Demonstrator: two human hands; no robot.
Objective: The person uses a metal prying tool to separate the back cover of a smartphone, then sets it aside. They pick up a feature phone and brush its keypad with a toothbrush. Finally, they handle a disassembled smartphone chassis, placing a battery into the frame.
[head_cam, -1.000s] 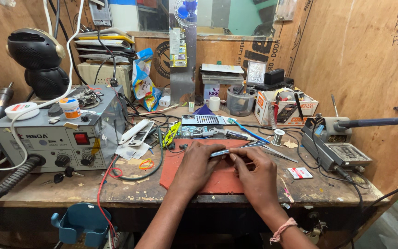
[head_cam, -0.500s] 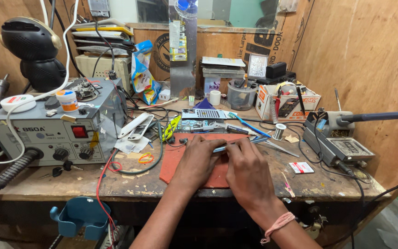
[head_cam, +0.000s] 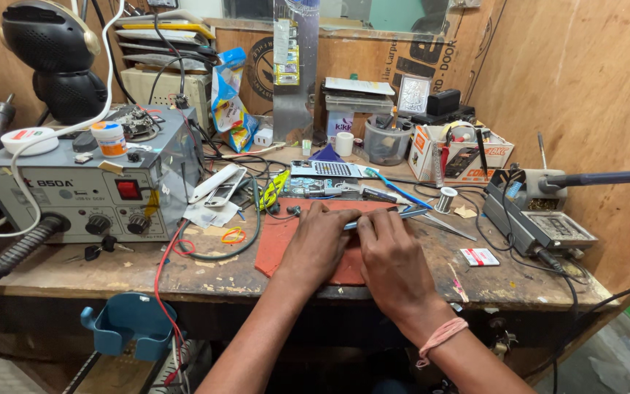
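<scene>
Under 2 hands together on red mat, slim silvery tweezers, pinched.

Both forearms are bare and sleeveless, with a pink band looped around the right wrist.

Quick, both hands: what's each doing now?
Left hand: flat on the red mat; grip unclear.
Right hand: closed on tweezers.

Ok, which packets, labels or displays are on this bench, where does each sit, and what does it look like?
Snack bag: back centre-left, crumpled, blue and white.
Open carton: back right, white with orange, holding tools.
Red display: front of the grey station, left, small rectangle.
Small card: right of the right hand, white and red.
</scene>
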